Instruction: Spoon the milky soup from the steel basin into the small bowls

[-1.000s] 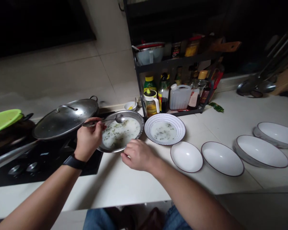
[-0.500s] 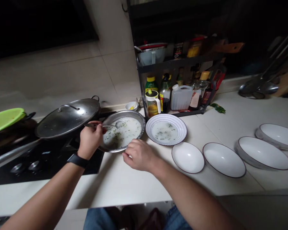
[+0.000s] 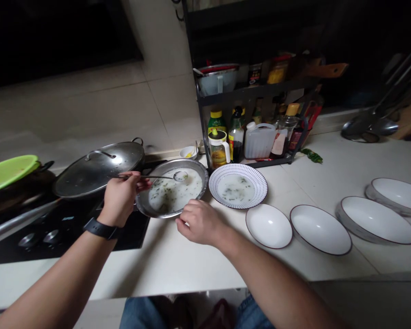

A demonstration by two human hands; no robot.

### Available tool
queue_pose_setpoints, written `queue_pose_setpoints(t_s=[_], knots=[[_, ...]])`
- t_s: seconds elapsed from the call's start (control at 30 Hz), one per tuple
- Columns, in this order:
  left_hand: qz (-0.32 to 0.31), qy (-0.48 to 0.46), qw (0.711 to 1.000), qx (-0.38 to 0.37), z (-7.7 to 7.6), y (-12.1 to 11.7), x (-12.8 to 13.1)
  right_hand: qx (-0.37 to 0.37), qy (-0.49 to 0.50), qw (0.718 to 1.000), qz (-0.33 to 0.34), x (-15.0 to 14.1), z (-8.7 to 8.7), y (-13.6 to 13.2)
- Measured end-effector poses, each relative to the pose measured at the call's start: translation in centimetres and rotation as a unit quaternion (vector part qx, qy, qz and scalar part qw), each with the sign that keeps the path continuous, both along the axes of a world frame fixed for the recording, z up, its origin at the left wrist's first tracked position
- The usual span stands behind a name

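Head view, landmark = metal basin w/ milky, herb-flecked soup. L hand: grip closed on spoon, bowl of spoon over basin; handle partly hidden by fingers. R hand: fingers curled at basin's near R rim; can't tell if grip holds it. Worktop, R of basin: 1 patterned plate w/ soup, then 4 white bowls, farthest cut off at edge. L of basin: 1 lidded pan, 1 green lid, cut off. Bottles behind plate overlap, count unclear.
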State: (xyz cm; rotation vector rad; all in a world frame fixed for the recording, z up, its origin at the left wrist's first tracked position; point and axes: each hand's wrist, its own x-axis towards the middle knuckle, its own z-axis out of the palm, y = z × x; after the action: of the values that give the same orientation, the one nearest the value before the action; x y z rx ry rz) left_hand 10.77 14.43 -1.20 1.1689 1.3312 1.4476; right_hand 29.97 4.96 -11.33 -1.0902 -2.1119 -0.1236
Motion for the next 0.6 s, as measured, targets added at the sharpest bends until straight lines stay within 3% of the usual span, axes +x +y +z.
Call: queue_pose_setpoints(t_s=[0.4, 0.6], knots=[[-0.088, -0.016, 0.995, 0.039, 2.2, -1.9, 3.6, -0.019, -0.008, 1.000, -0.003, 0.0, 0.1, -0.1], [-0.152, -0.006, 0.988, 0.021, 2.0, -3.4, 7.1, -0.029, -0.018, 0.999, -0.012, -0.2, 0.2, 0.0]])
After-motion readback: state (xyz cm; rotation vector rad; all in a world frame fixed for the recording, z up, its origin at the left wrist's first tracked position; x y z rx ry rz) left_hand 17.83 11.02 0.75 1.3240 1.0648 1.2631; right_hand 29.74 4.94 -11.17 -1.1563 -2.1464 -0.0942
